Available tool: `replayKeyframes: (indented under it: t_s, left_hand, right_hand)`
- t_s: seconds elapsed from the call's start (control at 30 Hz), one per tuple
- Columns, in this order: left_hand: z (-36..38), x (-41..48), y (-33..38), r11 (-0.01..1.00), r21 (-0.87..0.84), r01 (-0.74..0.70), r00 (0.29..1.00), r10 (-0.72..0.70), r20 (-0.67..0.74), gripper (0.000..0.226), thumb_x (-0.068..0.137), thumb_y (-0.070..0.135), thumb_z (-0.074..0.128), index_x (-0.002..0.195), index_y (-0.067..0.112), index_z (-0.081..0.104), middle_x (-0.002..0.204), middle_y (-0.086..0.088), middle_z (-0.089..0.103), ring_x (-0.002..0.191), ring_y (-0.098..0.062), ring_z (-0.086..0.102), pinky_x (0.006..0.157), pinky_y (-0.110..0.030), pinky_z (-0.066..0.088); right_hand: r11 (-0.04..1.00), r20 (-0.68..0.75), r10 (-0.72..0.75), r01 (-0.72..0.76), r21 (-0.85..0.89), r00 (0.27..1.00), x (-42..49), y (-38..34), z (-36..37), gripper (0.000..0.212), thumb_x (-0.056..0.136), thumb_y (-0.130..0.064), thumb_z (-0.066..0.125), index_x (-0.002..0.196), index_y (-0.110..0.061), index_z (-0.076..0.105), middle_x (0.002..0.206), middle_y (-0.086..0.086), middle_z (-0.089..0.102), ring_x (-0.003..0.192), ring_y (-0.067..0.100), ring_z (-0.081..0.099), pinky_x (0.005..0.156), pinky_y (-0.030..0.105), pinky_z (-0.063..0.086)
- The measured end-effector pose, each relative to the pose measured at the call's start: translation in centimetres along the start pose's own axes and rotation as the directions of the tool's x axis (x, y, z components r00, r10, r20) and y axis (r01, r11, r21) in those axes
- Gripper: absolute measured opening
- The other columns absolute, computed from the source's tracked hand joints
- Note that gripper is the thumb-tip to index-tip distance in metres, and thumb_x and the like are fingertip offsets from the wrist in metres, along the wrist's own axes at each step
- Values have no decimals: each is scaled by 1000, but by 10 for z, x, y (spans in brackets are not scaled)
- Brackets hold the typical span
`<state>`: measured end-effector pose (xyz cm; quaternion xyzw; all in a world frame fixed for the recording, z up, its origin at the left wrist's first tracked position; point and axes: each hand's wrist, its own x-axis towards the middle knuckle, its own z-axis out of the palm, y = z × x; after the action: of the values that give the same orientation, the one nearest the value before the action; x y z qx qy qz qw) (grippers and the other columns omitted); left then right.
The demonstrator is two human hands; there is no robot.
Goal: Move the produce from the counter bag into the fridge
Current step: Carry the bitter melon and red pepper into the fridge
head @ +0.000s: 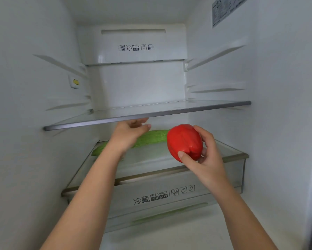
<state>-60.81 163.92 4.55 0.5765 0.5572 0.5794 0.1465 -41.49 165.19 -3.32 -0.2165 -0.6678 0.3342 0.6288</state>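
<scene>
Forward, right hand (204,160) around red pepper (185,141).

Two bare forearms are seen, each uncovered along its whole visible length down to the wrist. They end in the left hand (129,131) and the right hand (205,160). The fingernails are kept short and unpainted, as is shown plainly on both thumbs.
</scene>
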Motion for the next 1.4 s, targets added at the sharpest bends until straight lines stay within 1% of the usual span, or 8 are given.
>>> replayKeyframes:
  t_s: [0.13, 0.43, 0.6, 0.7, 0.8, 0.9, 1.0, 1.4]
  left_hand:
    - [15, -42, 14, 977, -208, 50, 992, -23, 128, 21, 82, 18, 65, 102, 24, 62, 105, 4, 66, 91, -1, 60, 76, -12, 43]
    - [17, -54, 5, 952, -219, 214, 965, -172, 198, 24, 80, 21, 67, 100, 29, 56, 91, 5, 65, 78, -2, 63, 76, -26, 45]
    - [13, -45, -1, 973, -194, 126, 988, -106, 108, 40, 74, 7, 73, 108, 18, 57, 100, -1, 61, 81, -9, 60, 67, -17, 50]
    - [11, -37, -10, 998, -57, -3, 1000, 4, 22, 46, 67, 3, 78, 104, 20, 56, 100, 2, 59, 87, -16, 61, 80, -28, 52]
    - [11, -32, -17, 979, 181, -96, 995, 97, 3, 51, 63, 8, 81, 103, 26, 54, 112, 0, 58, 100, -16, 55, 88, -30, 45]
    - [12, -28, -21, 968, 225, -109, 994, 111, 3, 53, 63, 11, 82, 106, 23, 54, 116, -3, 57, 101, -15, 53, 86, -29, 43]
    - [14, -26, -23, 960, 251, -123, 992, 123, 16, 55, 63, 13, 82, 110, 22, 53, 118, -2, 55, 103, -15, 53, 87, -29, 42]
    - [13, -32, -24, 966, 241, -96, 995, 89, 40, 77, 65, 19, 82, 130, 24, 40, 130, -1, 48, 112, -13, 46, 85, -24, 35]
  right_hand:
    - [999, 37, -35, 36, -25, 999, 4, 2, 6, 69, 62, -35, 74, 118, -55, 40, 126, -24, 41, 111, 8, 53, 81, 24, 52]
    - [964, 235, -167, 208, -165, 958, 13, 9, 14, 75, 69, -29, 75, 134, -29, 37, 136, -9, 39, 123, 6, 42, 95, 23, 44]
    - [959, 308, -117, 188, -213, 944, 17, 7, 10, 72, 72, -31, 75, 131, -40, 35, 142, -15, 37, 130, -4, 32, 101, 8, 27]
    - [916, 281, -114, 210, -341, 953, 15, 5, 4, 64, 78, -27, 71, 127, -45, 35, 134, -23, 40, 123, -14, 33, 94, -2, 22]
    - [830, 206, -118, 211, -517, 971, 8, 11, -4, 49, 81, -33, 65, 128, -29, 48, 125, -15, 50, 114, -1, 45, 88, 10, 32]
    - [731, 152, -185, 240, -639, 971, -2, 18, -8, 42, 80, -42, 54, 113, -17, 61, 109, -3, 61, 99, 17, 56, 84, 30, 42]
    - [648, 156, -244, 280, -708, 957, -8, 22, -8, 39, 81, -42, 47, 100, -14, 66, 97, -1, 65, 86, 15, 56, 85, 41, 44]
    - [601, 171, -240, 285, -747, 956, -9, 19, -5, 38, 82, -41, 45, 95, -14, 68, 95, 0, 66, 86, 23, 63, 88, 37, 33]
